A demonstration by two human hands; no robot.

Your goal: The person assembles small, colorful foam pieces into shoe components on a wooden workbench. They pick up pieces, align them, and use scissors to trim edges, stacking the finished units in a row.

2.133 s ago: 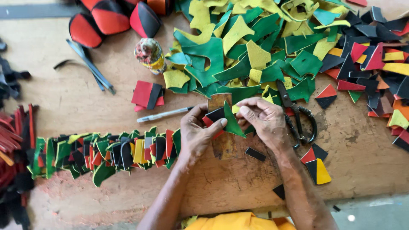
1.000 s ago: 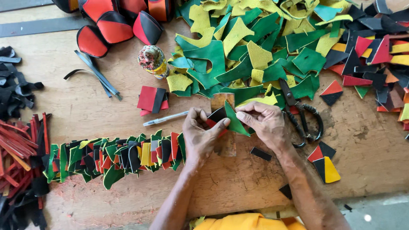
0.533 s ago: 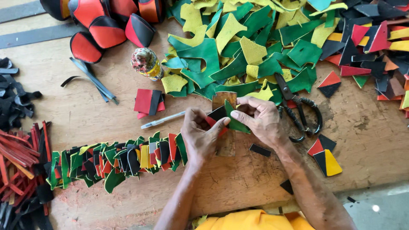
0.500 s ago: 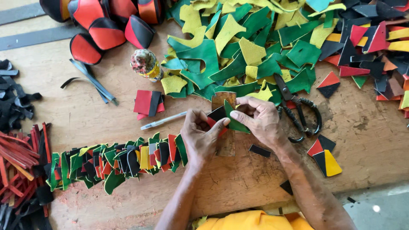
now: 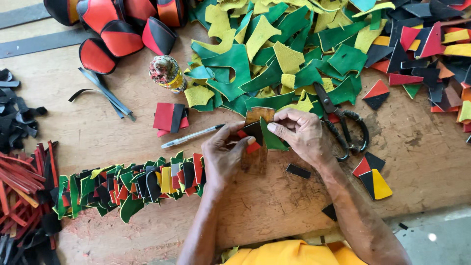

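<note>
Seen from above on a worn wooden worktable [image 5: 98, 132], the person's left hand [image 5: 223, 159] and right hand [image 5: 301, 132] meet at the centre, fingers of both pinched on a small stack of black, red and green leather pieces [image 5: 257, 135] held over a brown wooden block [image 5: 257, 147]. At nine o'clock from the hands trails a long chain of joined multicoloured leather pieces [image 5: 127, 184]; at eleven o'clock lies a white pen [image 5: 191, 136], at three o'clock black-handled scissors [image 5: 343, 122], and at twelve o'clock a heap of green and yellow leather offcuts [image 5: 274, 54].
</note>
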